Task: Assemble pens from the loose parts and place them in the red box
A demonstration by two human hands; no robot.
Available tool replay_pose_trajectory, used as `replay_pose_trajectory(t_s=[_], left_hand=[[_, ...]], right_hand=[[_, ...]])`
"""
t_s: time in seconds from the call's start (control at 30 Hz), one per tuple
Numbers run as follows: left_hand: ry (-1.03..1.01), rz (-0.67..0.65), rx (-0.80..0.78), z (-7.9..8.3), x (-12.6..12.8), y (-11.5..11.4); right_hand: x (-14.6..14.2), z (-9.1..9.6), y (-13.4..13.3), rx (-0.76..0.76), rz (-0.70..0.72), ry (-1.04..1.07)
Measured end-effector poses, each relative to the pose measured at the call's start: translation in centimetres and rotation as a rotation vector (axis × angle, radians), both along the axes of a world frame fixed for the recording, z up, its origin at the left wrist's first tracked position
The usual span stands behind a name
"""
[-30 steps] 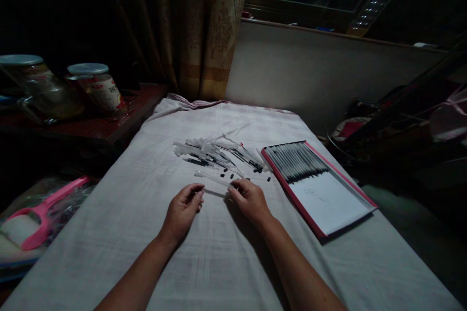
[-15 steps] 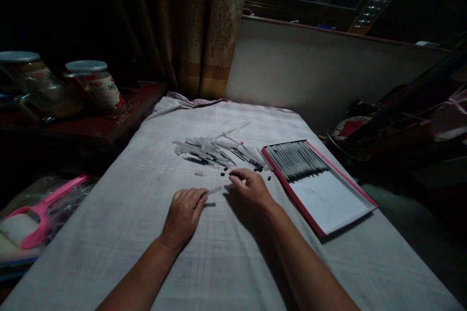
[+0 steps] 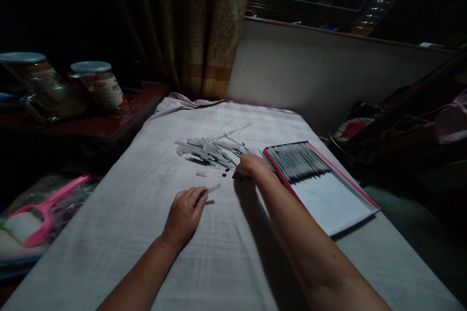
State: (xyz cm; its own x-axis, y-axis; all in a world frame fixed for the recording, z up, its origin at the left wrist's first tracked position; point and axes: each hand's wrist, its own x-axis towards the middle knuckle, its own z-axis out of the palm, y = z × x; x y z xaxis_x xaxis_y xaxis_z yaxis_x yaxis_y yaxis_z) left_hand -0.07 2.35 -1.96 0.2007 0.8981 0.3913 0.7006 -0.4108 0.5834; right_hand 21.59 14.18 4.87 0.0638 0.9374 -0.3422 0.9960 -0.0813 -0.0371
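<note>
My left hand point(image 3: 185, 215) is closed around a clear pen barrel point(image 3: 212, 189), whose end sticks out to the right past the thumb. My right hand point(image 3: 251, 164) reaches down at the near right side of a loose pile of pen parts point(image 3: 204, 148), its fingers bent together and partly hidden. Whatever lies between them cannot be made out. Small black caps point(image 3: 224, 175) lie just left of its fingertips. A short whitish pen piece point(image 3: 201, 174) rests on the cloth between the pile and my left hand.
A shallow red-edged box point(image 3: 343, 187) on the right holds a row of pens with dark tips point(image 3: 299, 161). White cloth point(image 3: 204, 262) covers the table. Jars point(image 3: 100, 85) stand on a side table at left, above a pink-handled object point(image 3: 47, 209). A curtain point(image 3: 207, 34) hangs behind.
My right hand has moved forward from above the cloth to the pile's near right side, its fingers now bent downward. My left hand keeps the pen barrel in nearly the same place.
</note>
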Motion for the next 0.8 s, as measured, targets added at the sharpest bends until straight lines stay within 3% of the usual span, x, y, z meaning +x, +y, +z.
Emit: replay_pose_trajectory(t_s=[0.13, 0.3, 0.37, 0.43, 0.5, 0.57, 0.67, 0.8], left_hand=[[-0.019, 0.004, -0.002, 0.0, -0.1, 0.0], [-0.064, 0.008, -0.011, 0.1, -0.1, 0.0], [-0.078, 0.021, -0.014, 0.0, -0.2, 0.0], [-0.084, 0.047, -0.003, -0.1, -0.3, 0.1], [-0.085, 0.077, 0.023, -0.2, -0.5, 0.2], [-0.079, 0.101, 0.052, -0.2, -0.6, 0.3], [-0.057, 0.113, 0.082, -0.2, -0.8, 0.4], [-0.031, 0.118, 0.112, -0.2, -0.9, 0.5]], right_hand=[[-0.1, 0.3, -0.5, 0.038, 0.001, 0.006], [1.8, -0.1, -3.7, 0.27, -0.073, 0.083], [2.7, -0.8, -5.2, 0.439, -0.15, 0.329], [3.3, -1.5, -6.7, 0.536, -0.198, 0.714], [3.4, -1.7, -7.9, 0.523, -0.206, 1.084], [3.1, -1.3, -8.8, 0.485, -0.17, 1.325], [2.3, 0.3, -9.7, 0.497, -0.104, 1.457], [1.2, 1.9, -10.3, 0.559, -0.056, 1.48]])
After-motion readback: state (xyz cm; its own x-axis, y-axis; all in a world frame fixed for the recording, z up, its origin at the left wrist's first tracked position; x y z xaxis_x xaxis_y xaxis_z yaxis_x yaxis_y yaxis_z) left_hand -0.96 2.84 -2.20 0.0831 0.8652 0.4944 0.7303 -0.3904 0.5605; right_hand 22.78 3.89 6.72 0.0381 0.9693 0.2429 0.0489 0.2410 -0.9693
